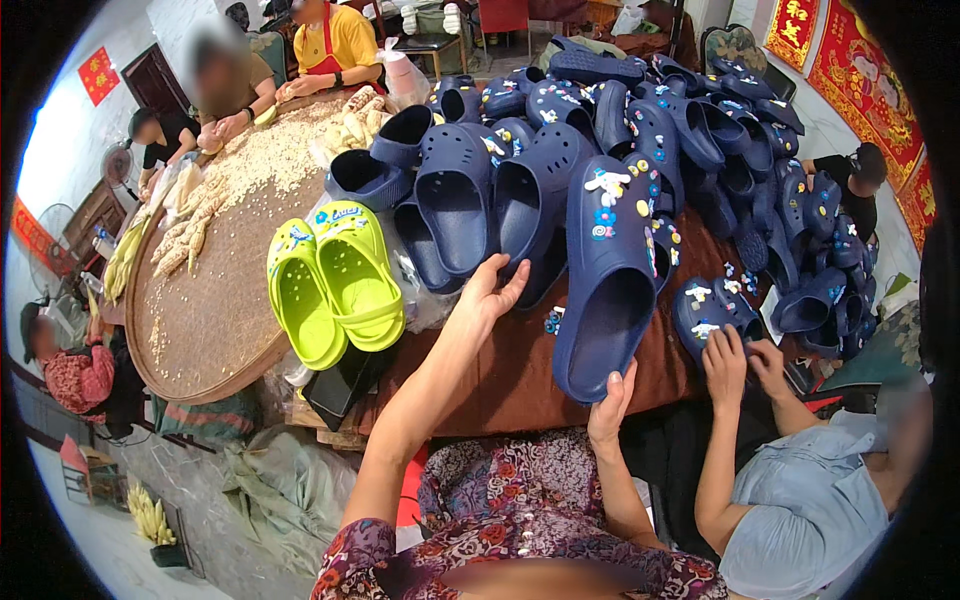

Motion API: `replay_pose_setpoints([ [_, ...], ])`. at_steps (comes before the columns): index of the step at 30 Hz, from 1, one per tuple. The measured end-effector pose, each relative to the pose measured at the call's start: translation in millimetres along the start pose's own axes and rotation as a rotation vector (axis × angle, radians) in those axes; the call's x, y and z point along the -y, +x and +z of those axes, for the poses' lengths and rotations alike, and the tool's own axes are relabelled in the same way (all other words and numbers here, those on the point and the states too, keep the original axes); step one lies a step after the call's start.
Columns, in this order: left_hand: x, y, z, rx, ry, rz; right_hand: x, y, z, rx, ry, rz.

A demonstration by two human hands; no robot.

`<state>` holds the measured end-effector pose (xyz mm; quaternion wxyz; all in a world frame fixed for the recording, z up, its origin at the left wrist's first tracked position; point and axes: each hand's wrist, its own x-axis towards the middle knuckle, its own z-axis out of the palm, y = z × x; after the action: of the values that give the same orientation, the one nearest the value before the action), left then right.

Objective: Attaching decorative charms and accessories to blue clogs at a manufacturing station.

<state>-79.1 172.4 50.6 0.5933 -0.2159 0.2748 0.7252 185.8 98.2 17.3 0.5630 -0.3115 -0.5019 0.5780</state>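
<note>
My right hand (609, 408) grips the heel of a large navy clog (612, 290), raised toe up, with white and blue charms on its upper. At the heel of a plainer navy clog (535, 185), my left hand (490, 292) has its thumb and fingers closed. Beside that one, on the left, rests a matching navy clog (455, 190) without my hand on it. Small loose charms (555, 319) lie on the brown cloth between my hands. A pair of lime-green clogs (335, 280) with charms sits to the left of my left forearm.
A big heap of navy clogs (700, 120) covers the table's far and right side. At right, a co-worker's hands (735, 365) work at a charm-covered clog (700, 310). On the left stands a round woven tray (200, 320) with corn kernels; other people sit around it.
</note>
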Motion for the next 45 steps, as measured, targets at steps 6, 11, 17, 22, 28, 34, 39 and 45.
replay_pose_setpoints([
  [6,3,-1,21,-0.079,-0.013,-0.056,0,-3,-1,0.014,-0.03,-0.005],
  [11,-4,-20,58,0.195,-0.032,-0.284,-5,-8,-7,-0.001,-0.083,-0.01],
  [17,-24,-94,62,0.442,-0.031,-0.248,-37,18,-15,-0.03,-0.089,-0.014],
  [22,-40,-147,4,0.536,0.072,-0.129,-38,83,27,0.049,-0.297,-0.104],
  [28,-46,-172,-100,0.484,0.241,-0.014,-45,168,74,0.033,-0.369,-0.125],
  [34,-25,-204,-177,0.162,0.371,0.005,-61,214,92,0.038,-0.27,-0.104],
  [39,4,-224,-213,0.004,0.474,0.081,-56,194,90,0.057,-0.223,-0.061],
  [45,39,-231,-266,-0.012,0.351,-0.049,-56,179,87,0.067,0.026,0.009],
])
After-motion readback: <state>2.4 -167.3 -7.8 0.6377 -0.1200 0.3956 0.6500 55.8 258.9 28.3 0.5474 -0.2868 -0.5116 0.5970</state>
